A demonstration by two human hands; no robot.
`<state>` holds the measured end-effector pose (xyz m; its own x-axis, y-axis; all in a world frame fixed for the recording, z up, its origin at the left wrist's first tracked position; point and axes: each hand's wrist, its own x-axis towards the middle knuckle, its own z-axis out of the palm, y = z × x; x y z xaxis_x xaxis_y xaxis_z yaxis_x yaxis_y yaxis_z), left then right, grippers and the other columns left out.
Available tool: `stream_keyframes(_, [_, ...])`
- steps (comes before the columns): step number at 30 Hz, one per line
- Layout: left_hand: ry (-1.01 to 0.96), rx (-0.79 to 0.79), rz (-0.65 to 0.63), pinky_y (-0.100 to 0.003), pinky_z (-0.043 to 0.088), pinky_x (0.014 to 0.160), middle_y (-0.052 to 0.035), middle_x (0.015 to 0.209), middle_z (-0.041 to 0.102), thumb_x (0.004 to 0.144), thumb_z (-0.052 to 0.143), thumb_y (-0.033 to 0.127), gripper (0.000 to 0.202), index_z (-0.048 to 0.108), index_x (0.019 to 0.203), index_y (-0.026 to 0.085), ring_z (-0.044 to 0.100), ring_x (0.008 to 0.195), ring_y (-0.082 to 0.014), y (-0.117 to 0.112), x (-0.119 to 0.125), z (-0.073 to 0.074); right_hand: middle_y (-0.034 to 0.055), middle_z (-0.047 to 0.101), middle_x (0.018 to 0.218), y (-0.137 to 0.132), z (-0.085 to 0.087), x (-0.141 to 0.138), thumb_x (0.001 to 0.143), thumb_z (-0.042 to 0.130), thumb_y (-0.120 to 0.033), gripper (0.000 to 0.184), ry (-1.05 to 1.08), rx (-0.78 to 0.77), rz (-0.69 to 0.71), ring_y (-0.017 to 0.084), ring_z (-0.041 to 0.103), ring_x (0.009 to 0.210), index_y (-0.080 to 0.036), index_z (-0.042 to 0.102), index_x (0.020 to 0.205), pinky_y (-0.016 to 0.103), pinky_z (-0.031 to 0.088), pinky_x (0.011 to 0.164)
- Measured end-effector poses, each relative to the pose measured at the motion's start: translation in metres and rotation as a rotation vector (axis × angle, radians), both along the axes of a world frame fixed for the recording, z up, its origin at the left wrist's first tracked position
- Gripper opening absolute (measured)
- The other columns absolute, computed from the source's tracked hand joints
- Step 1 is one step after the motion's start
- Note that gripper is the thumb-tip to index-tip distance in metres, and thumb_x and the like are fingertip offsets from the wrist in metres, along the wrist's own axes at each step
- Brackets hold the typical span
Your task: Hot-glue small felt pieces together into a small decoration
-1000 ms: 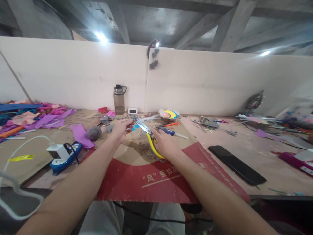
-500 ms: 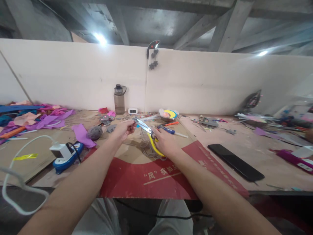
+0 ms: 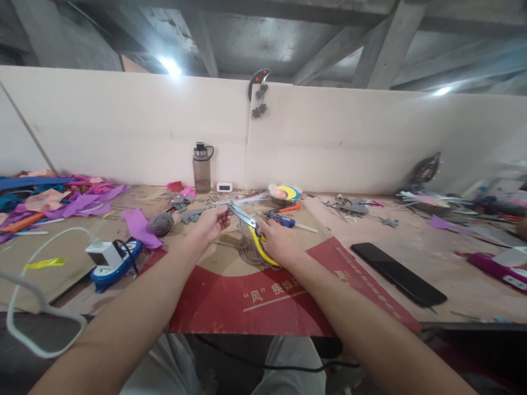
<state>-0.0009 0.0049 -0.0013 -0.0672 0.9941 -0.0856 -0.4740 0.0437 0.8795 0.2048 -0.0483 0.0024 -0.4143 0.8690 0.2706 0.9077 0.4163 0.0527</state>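
Now that the left hand (image 3: 216,220) has crept right, work looks centred at the yellow-handled scissors' (image 3: 252,224) tips, mid-scene: fingers bunched, can't tell on what; right hand (image 3: 279,240) grips the handles.

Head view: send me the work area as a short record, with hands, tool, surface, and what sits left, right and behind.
Left hand: fingers curled near the blade tips; anything pinched is too small to tell
Right hand: gripping the scissors
Tool: scissors with yellow handles, blades pointing toward the left hand
Surface: red-and-brown cardboard, with coiled cord under the scissors
Left side: grey yarn ball, blue power strip
Right side: black phone
Behind: bottle standing near the pale panels
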Motion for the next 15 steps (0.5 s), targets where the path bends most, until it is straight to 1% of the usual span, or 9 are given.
stream_keyframes(4, [-0.010,0.031,0.024,-0.017,0.045,0.046,-0.0031,0.061,0.058,0.080,0.052,0.013,0.010,0.059,0.073,0.009,0.052,0.048,-0.0060,-0.0019,0.0028,-0.0005,0.0103,0.055,0.112,0.0006,-0.0010,0.0000,0.088,0.035,-0.028,0.043,0.018,0.013,0.016,0.022,0.057,0.091,-0.026,0.034,0.131,0.029,0.043,0.067])
stream_keyframes(7, [-0.003,0.069,0.029,-0.017,0.044,0.046,-0.0032,0.061,0.058,0.081,0.052,0.013,0.010,0.058,0.073,0.010,0.051,0.048,-0.0058,-0.0040,0.0040,-0.0001,0.0110,0.054,0.114,0.0006,-0.0018,-0.0001,0.088,0.035,-0.028,0.045,0.004,0.005,0.003,0.022,0.057,0.091,-0.025,0.032,0.133,0.029,0.042,0.068])
stream_keyframes(13, [0.007,0.105,0.033,-0.018,0.044,0.047,-0.0033,0.061,0.058,0.080,0.054,0.015,0.009,0.058,0.072,0.010,0.051,0.048,-0.0064,-0.0045,0.0041,-0.0010,0.0099,0.055,0.111,0.0025,-0.0051,0.0008,0.087,0.034,-0.028,0.045,0.012,0.030,0.015,0.022,0.057,0.089,-0.026,0.033,0.132,0.030,0.042,0.068])
stream_keyframes(15, [0.034,0.124,0.053,-0.018,0.043,0.047,-0.0033,0.060,0.058,0.079,0.056,0.015,0.009,0.058,0.072,0.010,0.051,0.048,-0.0063,-0.0047,0.0045,-0.0008,0.0099,0.055,0.111,0.0029,-0.0054,0.0010,0.087,0.035,-0.028,0.045,0.011,0.028,0.011,0.022,0.057,0.090,-0.026,0.033,0.132,0.030,0.042,0.069])
